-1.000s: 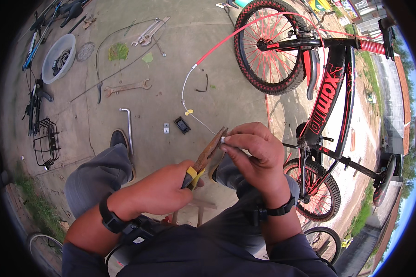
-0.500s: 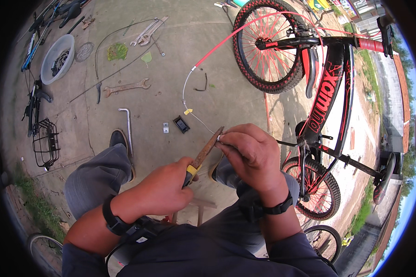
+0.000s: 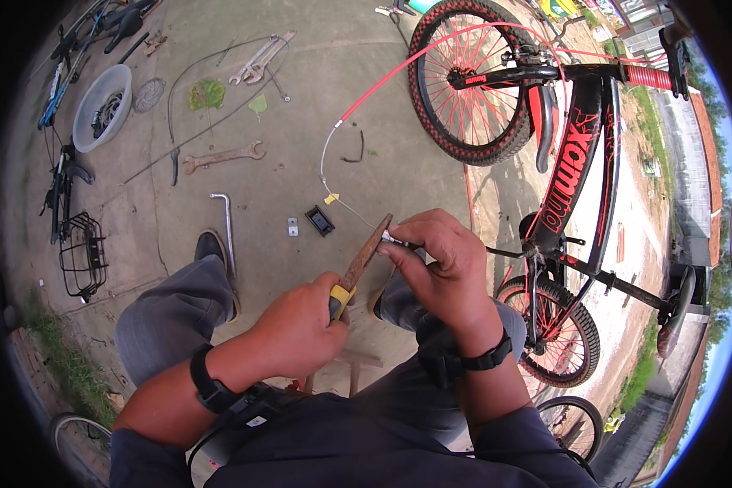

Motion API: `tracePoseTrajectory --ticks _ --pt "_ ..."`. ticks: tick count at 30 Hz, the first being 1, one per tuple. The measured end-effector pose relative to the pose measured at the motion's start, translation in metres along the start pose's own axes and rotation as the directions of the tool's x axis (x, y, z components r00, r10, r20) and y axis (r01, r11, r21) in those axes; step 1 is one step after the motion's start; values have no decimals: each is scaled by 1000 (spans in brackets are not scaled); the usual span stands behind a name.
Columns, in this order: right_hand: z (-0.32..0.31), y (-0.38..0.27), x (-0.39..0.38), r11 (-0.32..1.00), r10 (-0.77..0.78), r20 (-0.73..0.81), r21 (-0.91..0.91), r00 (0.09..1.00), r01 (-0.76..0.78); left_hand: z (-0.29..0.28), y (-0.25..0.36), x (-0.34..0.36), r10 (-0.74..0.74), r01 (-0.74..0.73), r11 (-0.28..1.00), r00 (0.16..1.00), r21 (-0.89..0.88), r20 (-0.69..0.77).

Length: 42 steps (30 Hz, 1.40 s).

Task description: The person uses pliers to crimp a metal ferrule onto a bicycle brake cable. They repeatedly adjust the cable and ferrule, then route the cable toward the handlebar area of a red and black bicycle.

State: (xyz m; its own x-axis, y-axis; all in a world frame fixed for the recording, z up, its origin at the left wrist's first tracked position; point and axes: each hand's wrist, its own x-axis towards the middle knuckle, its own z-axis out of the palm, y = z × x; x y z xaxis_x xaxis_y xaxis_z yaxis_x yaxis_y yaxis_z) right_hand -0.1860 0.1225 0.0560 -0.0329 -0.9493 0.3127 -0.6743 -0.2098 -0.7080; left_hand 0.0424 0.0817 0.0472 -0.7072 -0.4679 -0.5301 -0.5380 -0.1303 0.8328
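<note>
My left hand (image 3: 301,327) is closed around rusty long-nosed pliers (image 3: 364,262) with yellow-and-dark handles. Their jaws point up and to the right and meet the end of a thin silver cable (image 3: 351,210). Right beside the jaw tips, my right hand (image 3: 446,264) pinches a small silver fitting (image 3: 388,237) between thumb and forefinger. A bit of yellow (image 3: 332,198) sits on the cable, which curves up into a red cable housing (image 3: 384,80) leading to the black-and-red bicycle (image 3: 573,163) on my right. Whether the jaws are clamped tight I cannot tell.
On the concrete lie a black bracket (image 3: 320,220), a small metal plate (image 3: 293,227), an L-shaped socket wrench (image 3: 226,232) by my left shoe and a rusty open-ended wrench (image 3: 224,155). Further left stand a whitish tub (image 3: 123,102) of parts and a black wire rack (image 3: 84,254).
The pliers' tips have shifted slightly up and left against the fitting. My right fingers have drawn back a little, so more of the silver fitting shows.
</note>
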Motion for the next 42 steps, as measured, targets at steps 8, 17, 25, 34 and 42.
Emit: tracePoseTrajectory --ticks 8,17,25,34,42 --pt "0 -1 -2 1000 10 -15 28 1000 -10 1 -2 1 46 -45 999 998 12 -31" --pt "-1 -7 -2 999 18 -15 27 1000 -18 12 -10 4 93 -95 995 990 -7 -103" --pt "-2 -9 -4 997 50 -22 63 999 -48 16 -12 6 66 -64 998 991 19 -120" --pt "-1 -9 -5 995 71 -30 77 997 -68 17 -13 7 128 -120 991 979 62 -156" --pt "11 -6 -12 685 459 60 611 886 -396 3 -7 15 139 -116 981 980 155 -146"
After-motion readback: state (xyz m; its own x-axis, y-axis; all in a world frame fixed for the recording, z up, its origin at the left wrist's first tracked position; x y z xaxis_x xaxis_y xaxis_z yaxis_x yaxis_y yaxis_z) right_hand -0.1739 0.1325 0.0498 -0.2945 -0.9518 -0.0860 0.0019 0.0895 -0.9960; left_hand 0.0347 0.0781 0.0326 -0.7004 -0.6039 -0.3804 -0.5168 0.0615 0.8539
